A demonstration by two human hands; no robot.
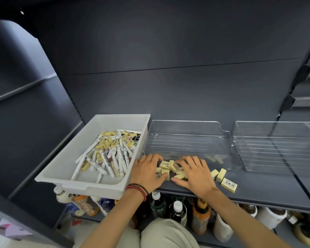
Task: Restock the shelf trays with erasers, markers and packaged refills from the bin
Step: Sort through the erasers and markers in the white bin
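As the head view looks down on the dark shelf (267, 192), both hands lie palm-down over a loose heap of yellow erasers (170, 166) at the shelf's front, just before the near clear tray (186, 140). The left hand (147, 170) is spread and relaxed, gripping nothing, its thumb touching an eraser and its fingertips at the tray's front lip. The right hand (195, 171) lies likewise flat with fingers splayed, resting on the erasers on its side of the heap. 3 more erasers (228, 184) lie apart to the right of that hand. A 2nd clear tray (276, 145) stands beside the 1st. Left of the hands the white bin (48, 176) sits at the shelf's left end, holding white markers (104, 158), erasers and dark packets (135, 138). The left wrist wears beaded bracelets (138, 189); bottles (177, 210) stand on the shelf below.
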